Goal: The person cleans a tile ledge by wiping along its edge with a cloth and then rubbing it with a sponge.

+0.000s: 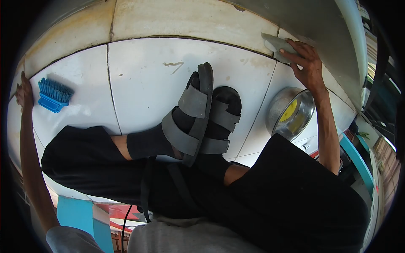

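Observation:
A flat grey piece (275,45), perhaps a cloth or pad, is held between the fingers and thumb of my right hand (307,65) against the tiles at the upper right. Below that hand, a metal bowl (275,110) with something yellow inside stands tilted on the white tiles. My left hand (24,93) rests at the far left edge of the tiles, its fingers apart and nothing visible in it. Just right of it lies a blue brush (55,95), bristles facing up.
My crossed feet in grey sandals (196,101) and my black-trousered legs (105,168) take up the middle. A stained tile ledge (185,21) runs along the top beside a grey surface (329,38). Turquoise posts (76,215) show at the lower left.

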`<state>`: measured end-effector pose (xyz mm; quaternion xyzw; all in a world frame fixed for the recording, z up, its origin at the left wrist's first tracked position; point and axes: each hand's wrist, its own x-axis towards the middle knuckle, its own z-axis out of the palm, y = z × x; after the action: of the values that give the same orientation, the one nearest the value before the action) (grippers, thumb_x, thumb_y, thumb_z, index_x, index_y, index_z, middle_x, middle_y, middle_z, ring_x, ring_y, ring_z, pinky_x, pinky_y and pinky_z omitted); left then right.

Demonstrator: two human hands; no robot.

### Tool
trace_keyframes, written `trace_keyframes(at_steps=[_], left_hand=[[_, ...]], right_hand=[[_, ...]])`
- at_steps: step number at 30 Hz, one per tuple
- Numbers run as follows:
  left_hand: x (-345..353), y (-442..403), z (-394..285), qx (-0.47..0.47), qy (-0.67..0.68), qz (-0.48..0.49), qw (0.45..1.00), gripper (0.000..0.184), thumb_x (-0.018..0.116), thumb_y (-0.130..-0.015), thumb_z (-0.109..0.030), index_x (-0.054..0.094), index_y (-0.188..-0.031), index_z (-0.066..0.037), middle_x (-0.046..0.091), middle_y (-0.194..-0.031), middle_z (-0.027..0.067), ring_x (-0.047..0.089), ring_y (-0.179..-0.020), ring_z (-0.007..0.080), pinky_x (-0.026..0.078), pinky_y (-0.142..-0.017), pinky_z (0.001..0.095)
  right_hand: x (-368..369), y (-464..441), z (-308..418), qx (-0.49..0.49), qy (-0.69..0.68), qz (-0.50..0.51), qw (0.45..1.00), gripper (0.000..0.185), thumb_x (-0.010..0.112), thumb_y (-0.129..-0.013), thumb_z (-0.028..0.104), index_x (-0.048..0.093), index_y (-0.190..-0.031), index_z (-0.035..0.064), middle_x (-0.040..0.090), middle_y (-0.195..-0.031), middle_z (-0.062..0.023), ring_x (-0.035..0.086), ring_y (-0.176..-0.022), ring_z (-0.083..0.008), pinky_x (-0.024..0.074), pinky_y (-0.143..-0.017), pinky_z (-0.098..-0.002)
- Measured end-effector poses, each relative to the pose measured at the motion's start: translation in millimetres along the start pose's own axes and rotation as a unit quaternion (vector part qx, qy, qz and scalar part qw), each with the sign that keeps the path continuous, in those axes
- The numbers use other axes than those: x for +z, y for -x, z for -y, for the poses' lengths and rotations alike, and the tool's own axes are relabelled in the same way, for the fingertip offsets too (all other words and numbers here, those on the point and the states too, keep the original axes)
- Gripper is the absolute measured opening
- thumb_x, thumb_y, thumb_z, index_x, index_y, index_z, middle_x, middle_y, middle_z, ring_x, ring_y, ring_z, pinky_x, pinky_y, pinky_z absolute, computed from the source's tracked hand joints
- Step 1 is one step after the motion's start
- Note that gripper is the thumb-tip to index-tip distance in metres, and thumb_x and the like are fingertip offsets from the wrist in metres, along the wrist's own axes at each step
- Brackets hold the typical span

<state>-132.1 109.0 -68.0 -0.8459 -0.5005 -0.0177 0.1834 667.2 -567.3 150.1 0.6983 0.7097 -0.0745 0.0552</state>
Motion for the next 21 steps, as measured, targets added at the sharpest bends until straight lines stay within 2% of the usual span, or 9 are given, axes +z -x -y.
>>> trace_keyframes(at_steps=[1,3,5,7,12,15,16,18,21], left_hand=[[13,-2,11,-0.016,-0.005,0.018,1.0,0.055,0.027,-0.1,-0.067,0.04,-0.149,-0.046,0.056,-0.141,0.0198,0.051,-0.128,0.0469,0.039,-0.101,0.0643],[20,-9,6,-0.027,-0.009,0.035,0.999,0.056,0.026,-0.099,-0.068,0.04,-0.149,-0.046,0.055,-0.141,0.0198,0.051,-0.128,0.0473,0.038,-0.102,0.0647],[21,-4,5,-0.013,-0.051,-0.045,0.998,0.053,0.028,-0.1,-0.066,0.04,-0.148,-0.047,0.057,-0.139,0.0205,0.051,-0.128,0.047,0.041,-0.1,0.0645],[25,10,18,-0.024,-0.045,-0.026,0.998,0.053,0.029,-0.1,-0.066,0.04,-0.148,-0.047,0.056,-0.14,0.0201,0.05,-0.129,0.047,0.04,-0.101,0.0644],[27,-7,15,-0.041,0.008,0.028,0.999,0.052,0.029,-0.1,-0.066,0.039,-0.149,-0.049,0.053,-0.144,0.0178,0.046,-0.133,0.0468,0.036,-0.105,0.0637],[22,-4,5,-0.061,-0.056,0.003,0.997,0.052,0.031,-0.1,-0.066,0.038,-0.148,-0.05,0.053,-0.144,0.0173,0.046,-0.133,0.0447,0.038,-0.105,0.0618],[19,0,5,-0.065,-0.058,0.004,0.996,0.052,0.031,-0.1,-0.066,0.038,-0.148,-0.05,0.053,-0.144,0.0173,0.046,-0.133,0.0447,0.038,-0.105,0.0618],[8,13,14,0.001,-0.001,-0.014,1.0,0.054,0.031,-0.1,-0.066,0.038,-0.15,-0.047,0.053,-0.144,0.0166,0.047,-0.133,0.0437,0.038,-0.105,0.0612],[5,9,4,0.118,0.102,-0.048,0.987,0.057,0.031,-0.1,-0.066,0.037,-0.152,-0.043,0.053,-0.145,0.0156,0.047,-0.132,0.0423,0.038,-0.104,0.0602]], right_hand=[[-3,2,7,-0.027,-0.015,0.024,0.999,0.049,0.073,-0.073,-0.003,0.076,-0.114,0.0235,0.065,-0.134,-0.0003,0.062,-0.114,-0.0268,0.0478,-0.099,-0.0401],[-7,7,3,-0.014,-0.034,0.044,0.998,0.049,0.072,-0.073,-0.005,0.076,-0.113,0.0228,0.065,-0.134,-0.0008,0.062,-0.115,-0.0269,0.0473,-0.101,-0.0406],[-4,14,-20,0.017,-0.028,0.032,0.999,0.049,0.072,-0.072,-0.005,0.077,-0.112,0.0228,0.067,-0.131,-0.0008,0.062,-0.115,-0.0267,0.0472,-0.102,-0.0409],[-7,6,-10,0.032,-0.036,0.037,0.998,0.049,0.072,-0.071,-0.005,0.077,-0.112,0.0216,0.067,-0.13,-0.0016,0.061,-0.115,-0.0265,0.047,-0.102,-0.041],[-6,-28,22,-0.015,-0.058,0.018,0.998,0.049,0.073,-0.071,-0.004,0.077,-0.112,0.0214,0.067,-0.131,-0.0002,0.061,-0.117,-0.0266,0.0454,-0.104,-0.0401],[-6,-14,7,-0.036,-0.071,0.024,0.997,0.049,0.074,-0.07,-0.005,0.078,-0.112,0.0213,0.066,-0.132,-0.0011,0.061,-0.117,-0.0267,0.0454,-0.104,-0.041],[-6,0,-6,-0.005,-0.068,0.045,0.997,0.049,0.074,-0.07,-0.005,0.078,-0.112,0.0213,0.066,-0.132,-0.002,0.061,-0.117,-0.0269,0.0454,-0.104,-0.0414],[-10,13,-14,0.035,-0.056,0.07,0.995,0.051,0.074,-0.069,-0.005,0.078,-0.112,0.0219,0.066,-0.132,-0.0036,0.062,-0.117,-0.0275,0.0455,-0.104,-0.0416],[-4,4,-2,0.022,-0.076,0.07,0.994,0.051,0.075,-0.069,-0.005,0.078,-0.112,0.023,0.067,-0.131,-0.002,0.061,-0.118,-0.0268,0.0459,-0.103,-0.041]])
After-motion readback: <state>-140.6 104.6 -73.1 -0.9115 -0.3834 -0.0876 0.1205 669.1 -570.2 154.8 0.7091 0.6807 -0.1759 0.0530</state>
